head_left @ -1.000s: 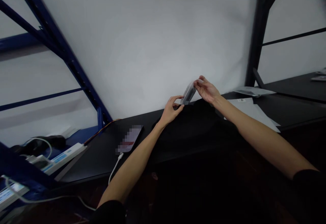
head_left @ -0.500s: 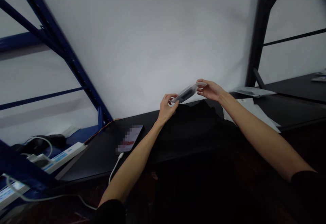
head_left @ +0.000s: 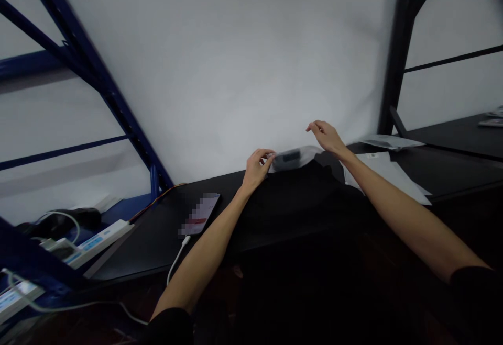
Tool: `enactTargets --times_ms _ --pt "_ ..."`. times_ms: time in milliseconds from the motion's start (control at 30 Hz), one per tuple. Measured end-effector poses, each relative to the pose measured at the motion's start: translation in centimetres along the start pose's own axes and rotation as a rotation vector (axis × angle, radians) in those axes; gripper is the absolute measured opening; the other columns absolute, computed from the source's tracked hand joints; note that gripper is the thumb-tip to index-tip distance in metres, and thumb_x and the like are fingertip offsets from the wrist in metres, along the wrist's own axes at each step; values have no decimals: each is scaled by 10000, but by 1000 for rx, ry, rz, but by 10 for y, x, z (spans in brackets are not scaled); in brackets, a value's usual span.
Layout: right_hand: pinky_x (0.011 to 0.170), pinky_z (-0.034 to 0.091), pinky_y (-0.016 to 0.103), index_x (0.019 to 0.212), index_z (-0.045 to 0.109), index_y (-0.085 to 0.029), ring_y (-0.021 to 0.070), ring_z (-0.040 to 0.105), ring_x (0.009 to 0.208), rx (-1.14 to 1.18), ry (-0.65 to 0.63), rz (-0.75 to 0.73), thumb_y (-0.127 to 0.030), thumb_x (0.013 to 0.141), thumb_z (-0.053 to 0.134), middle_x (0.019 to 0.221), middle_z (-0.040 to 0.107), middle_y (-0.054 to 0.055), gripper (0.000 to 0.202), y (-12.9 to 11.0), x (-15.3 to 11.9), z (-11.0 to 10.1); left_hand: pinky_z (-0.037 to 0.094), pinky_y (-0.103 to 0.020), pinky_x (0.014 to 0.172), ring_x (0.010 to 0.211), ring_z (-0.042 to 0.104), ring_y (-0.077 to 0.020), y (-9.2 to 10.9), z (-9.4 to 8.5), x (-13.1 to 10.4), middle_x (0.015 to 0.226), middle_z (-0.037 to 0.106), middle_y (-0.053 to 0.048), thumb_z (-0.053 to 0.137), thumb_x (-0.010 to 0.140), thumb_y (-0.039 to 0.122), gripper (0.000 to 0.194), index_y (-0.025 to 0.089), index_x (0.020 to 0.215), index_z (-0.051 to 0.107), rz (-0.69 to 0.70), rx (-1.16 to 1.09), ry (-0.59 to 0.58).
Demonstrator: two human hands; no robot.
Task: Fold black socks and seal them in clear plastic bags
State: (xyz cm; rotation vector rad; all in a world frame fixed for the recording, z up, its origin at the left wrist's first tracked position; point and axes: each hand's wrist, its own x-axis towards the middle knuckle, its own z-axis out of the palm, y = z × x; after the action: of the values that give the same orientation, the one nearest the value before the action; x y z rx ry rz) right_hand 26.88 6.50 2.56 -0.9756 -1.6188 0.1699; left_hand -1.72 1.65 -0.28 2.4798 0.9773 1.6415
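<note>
A translucent plastic bag [head_left: 294, 158] with something dark inside hangs over the near part of a black cloth [head_left: 298, 198]. My left hand [head_left: 257, 168] pinches the bag's left end between thumb and fingers. Above the bag's right end is my right hand [head_left: 324, 135], apart from it; its fingers are bent together and nothing shows in them.
A phone [head_left: 202, 214] with a white cable lies on the black table [head_left: 145, 245]. White sheets or bags [head_left: 393, 169] and another clear bag [head_left: 391, 141] lie at the right. Power strips [head_left: 94, 243] are at the left, beside blue frame bars [head_left: 121, 112].
My right hand has let go of the bag's right end and stays above it. That end has dropped, and the bag now lies flatter. My left hand keeps its hold.
</note>
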Motion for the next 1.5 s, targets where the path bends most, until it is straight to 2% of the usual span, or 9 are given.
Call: enactTargets --times_ms 33,100,233,333,567,800,933,1233,1500 --pt "814 505 418 946 685 -221 233 559 829 -56 53 -105 -634 999 448 871 582 70 480 -3 -3 3 515 -277 730 835 632 -149 1 1 -1 998 714 -44 631 975 360 177 228 1032 735 4 -13 -21" --pt "870 496 431 1020 683 -238 253 574 918 -88 57 -284 -575 1003 492 957 602 79 387 -14 -10 9 525 -282 751 834 638 -152 3 3 -2 998 725 -40 649 964 378 186 235 1037 742 3 -44 -71" --pt "965 461 457 1056 678 -255 271 583 1026 -71 -154 -518 -472 993 571 1030 645 78 249 -37 -26 23 548 -293 815 859 670 -158 6 7 -3 982 734 -31 704 923 399 200 228 1027 705 -49 -148 -113" --pt "970 450 458 995 689 -251 257 602 991 -54 -319 -589 -417 995 581 1008 675 67 198 -43 -33 31 564 -303 839 869 693 -163 6 9 -4 968 723 -31 731 898 421 241 220 1004 652 -89 -227 -112" --pt "822 482 379 942 690 -231 207 605 855 67 -441 -496 -483 946 654 937 676 50 254 -45 -41 35 565 -309 834 852 714 -170 12 9 -4 967 720 -35 692 924 391 197 206 963 639 -103 -232 -192" --pt "758 475 358 882 669 -234 188 596 811 106 -503 -439 -480 913 683 913 676 35 249 -44 -42 37 542 -307 851 892 695 -171 11 4 -4 979 729 -30 632 937 256 84 213 1002 663 -22 -86 -230" --pt "771 475 360 886 666 -232 187 593 813 103 -512 -438 -460 929 663 913 678 36 232 -45 -40 38 514 -295 793 870 673 -166 11 3 -2 964 727 -16 627 926 226 66 226 983 661 10 -5 -222" --pt "771 472 361 878 651 -229 194 583 828 81 -467 -475 -445 947 641 924 670 43 227 -48 -33 34 484 -294 750 742 598 -152 11 2 8 817 650 16 571 840 103 133 230 874 590 -54 42 -60" --pt "753 457 355 840 630 -230 196 567 822 25 -406 -462 -449 961 628 903 654 45 250 -33 -23 22 446 -283 695 696 557 -144 -12 -32 19 760 586 14 577 816 84 147 227 846 565 -129 61 218"
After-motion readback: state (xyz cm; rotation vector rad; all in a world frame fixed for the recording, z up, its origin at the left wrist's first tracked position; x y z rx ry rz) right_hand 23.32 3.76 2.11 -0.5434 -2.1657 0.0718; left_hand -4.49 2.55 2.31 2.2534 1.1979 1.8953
